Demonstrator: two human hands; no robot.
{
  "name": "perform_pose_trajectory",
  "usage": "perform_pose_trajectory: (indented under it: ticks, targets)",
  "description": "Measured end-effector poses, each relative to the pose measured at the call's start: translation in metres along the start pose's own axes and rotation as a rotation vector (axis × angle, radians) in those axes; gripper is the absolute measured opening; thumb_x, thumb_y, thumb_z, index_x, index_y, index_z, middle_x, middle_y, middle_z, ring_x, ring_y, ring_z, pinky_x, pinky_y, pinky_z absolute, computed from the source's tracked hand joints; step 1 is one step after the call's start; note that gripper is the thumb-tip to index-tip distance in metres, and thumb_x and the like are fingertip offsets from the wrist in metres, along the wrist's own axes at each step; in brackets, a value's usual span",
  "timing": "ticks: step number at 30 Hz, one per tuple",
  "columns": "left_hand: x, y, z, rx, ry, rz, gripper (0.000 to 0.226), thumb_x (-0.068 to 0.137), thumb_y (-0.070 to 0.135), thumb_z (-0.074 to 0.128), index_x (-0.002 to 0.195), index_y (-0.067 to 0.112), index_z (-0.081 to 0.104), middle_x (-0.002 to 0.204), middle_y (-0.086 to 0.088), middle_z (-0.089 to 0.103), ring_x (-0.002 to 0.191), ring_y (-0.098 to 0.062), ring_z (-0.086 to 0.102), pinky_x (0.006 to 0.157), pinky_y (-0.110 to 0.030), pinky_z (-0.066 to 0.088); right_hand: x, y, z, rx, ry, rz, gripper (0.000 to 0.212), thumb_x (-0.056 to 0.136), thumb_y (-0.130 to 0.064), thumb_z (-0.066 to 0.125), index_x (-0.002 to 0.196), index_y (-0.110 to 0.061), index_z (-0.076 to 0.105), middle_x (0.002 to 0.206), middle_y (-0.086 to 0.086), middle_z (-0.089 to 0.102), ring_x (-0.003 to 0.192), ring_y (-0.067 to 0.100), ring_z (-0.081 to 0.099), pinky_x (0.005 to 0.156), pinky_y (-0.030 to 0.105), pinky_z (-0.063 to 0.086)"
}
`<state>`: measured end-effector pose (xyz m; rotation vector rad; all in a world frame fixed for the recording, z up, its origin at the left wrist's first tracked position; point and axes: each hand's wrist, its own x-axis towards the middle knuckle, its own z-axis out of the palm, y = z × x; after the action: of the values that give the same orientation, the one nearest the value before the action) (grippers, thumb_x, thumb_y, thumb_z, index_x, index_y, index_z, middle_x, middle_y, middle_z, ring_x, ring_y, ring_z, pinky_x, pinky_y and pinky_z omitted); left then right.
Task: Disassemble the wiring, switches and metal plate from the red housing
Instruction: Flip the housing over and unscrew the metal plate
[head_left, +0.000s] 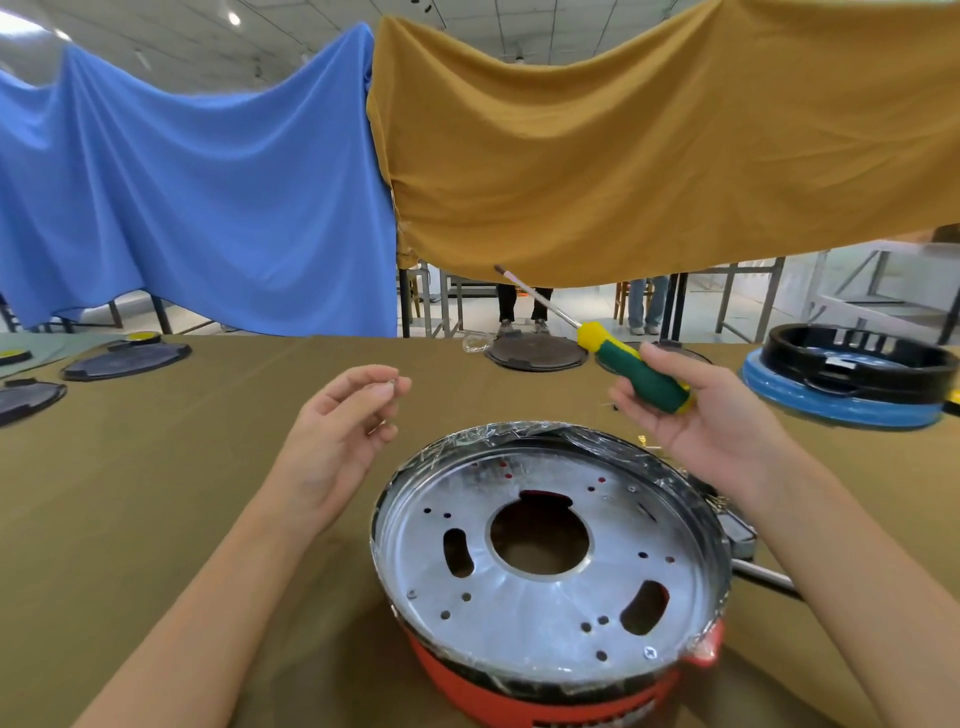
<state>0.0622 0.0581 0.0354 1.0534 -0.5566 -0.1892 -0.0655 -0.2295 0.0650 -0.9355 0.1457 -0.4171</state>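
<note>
The red housing (519, 691) stands on the table in front of me, open side up. A round silver metal plate (550, 597) with a big centre hole and several slots sits in its top; one screw (650, 652) shows near its front right rim. My right hand (696, 415) hovers above the housing's far right rim and grips a green and yellow screwdriver (639, 371), shaft pointing up and away. My left hand (337, 431) is raised left of the housing and pinches a small screw (390, 383) between thumb and fingertip. No wiring or switches are visible.
A blue and black round housing (852, 384) stands at the far right. Dark flat round plates (535, 353) lie along the far edge, more at far left (124, 358). A metal rod (763, 577) pokes out right of the red housing. Blue and mustard cloths hang behind the table.
</note>
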Motion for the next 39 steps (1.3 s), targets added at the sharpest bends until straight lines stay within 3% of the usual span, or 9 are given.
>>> perform_pose_trajectory:
  ticks: [7,10,13,21,26,30,34,37,39]
  targets:
    - [-0.004,0.002,0.004,0.113,-0.088,0.004,0.016,0.088,0.021,0.064,0.096,0.019,0.077,0.091,-0.005,0.074,0.069,-0.008,0.059,0.063,-0.019,0.052,-0.013,0.002,0.007,-0.031,-0.356,0.108,0.043,0.081,0.000,0.061,0.123,0.006,0.058,0.092,0.012,0.065,0.075,0.019,0.066,0.074,0.030,0.060]
    - [-0.007,0.006,0.007,0.153,-0.115,-0.005,0.012,0.087,0.024,0.065,0.090,0.020,0.076,0.086,-0.005,0.075,0.067,-0.009,0.061,0.062,-0.018,0.053,-0.016,0.009,0.016,-0.071,-0.329,0.131,0.043,0.079,-0.002,0.062,0.122,-0.002,0.056,0.078,0.004,0.056,0.059,0.011,0.052,0.055,0.024,0.050]
    - [-0.007,0.018,0.019,0.212,-0.188,-0.056,0.015,0.080,0.035,0.074,0.084,0.020,0.073,0.083,-0.006,0.074,0.063,-0.010,0.059,0.057,-0.018,0.050,-0.019,0.017,0.022,-0.215,-0.331,0.065,0.021,0.090,-0.005,0.061,0.110,-0.008,0.054,0.072,0.002,0.050,0.052,0.011,0.044,0.048,0.022,0.042]
    - [0.004,0.021,0.097,0.591,-0.367,-0.161,0.019,0.091,0.029,0.065,0.080,0.013,0.070,0.081,-0.013,0.075,0.054,-0.008,0.055,0.043,-0.015,0.039,-0.026,0.023,0.028,-0.609,-0.351,-0.338,0.036,0.077,-0.012,0.082,0.104,-0.016,0.058,0.087,-0.001,0.068,0.058,0.017,0.053,0.052,0.026,0.046]
    - [0.004,0.011,0.120,0.643,-0.301,-0.181,0.025,0.098,0.023,0.059,0.077,0.015,0.071,0.075,-0.009,0.074,0.052,-0.008,0.054,0.041,-0.015,0.036,-0.024,0.021,0.025,-0.711,-0.239,-0.535,0.034,0.080,-0.009,0.082,0.103,-0.019,0.058,0.090,-0.001,0.073,0.067,0.003,0.061,0.058,0.016,0.048]
    - [0.004,0.006,0.126,0.700,-0.277,-0.172,0.024,0.101,0.024,0.056,0.087,0.012,0.073,0.078,-0.007,0.076,0.051,-0.007,0.055,0.040,-0.016,0.037,-0.025,0.021,0.024,-0.708,-0.207,-0.544,0.029,0.083,-0.006,0.077,0.103,-0.015,0.058,0.086,0.004,0.073,0.065,0.012,0.063,0.055,0.023,0.052]
    - [0.003,0.004,0.113,0.819,-0.269,-0.120,0.016,0.100,0.026,0.057,0.096,0.020,0.072,0.087,0.002,0.077,0.066,-0.006,0.063,0.052,-0.016,0.046,-0.024,0.018,0.022,-0.695,-0.191,-0.473,0.023,0.085,-0.007,0.073,0.101,-0.014,0.058,0.087,0.009,0.071,0.052,0.012,0.056,0.050,0.025,0.050]
    - [0.005,0.004,0.083,1.279,-0.194,0.037,0.008,0.095,0.030,0.064,0.102,0.030,0.067,0.096,0.014,0.070,0.089,-0.003,0.064,0.074,-0.019,0.047,-0.020,0.006,0.010,-0.705,-0.092,-0.392,0.021,0.087,-0.012,0.073,0.103,-0.014,0.059,0.083,-0.001,0.070,0.051,0.009,0.056,0.053,0.024,0.052]
    - [0.008,0.004,0.058,1.395,-0.190,-0.040,0.017,0.092,0.029,0.067,0.108,0.033,0.063,0.106,0.013,0.065,0.096,-0.004,0.062,0.082,-0.024,0.047,-0.020,-0.006,-0.008,-0.758,-0.014,-0.333,0.021,0.087,-0.015,0.074,0.103,-0.014,0.059,0.076,-0.006,0.067,0.051,0.007,0.056,0.054,0.022,0.051]
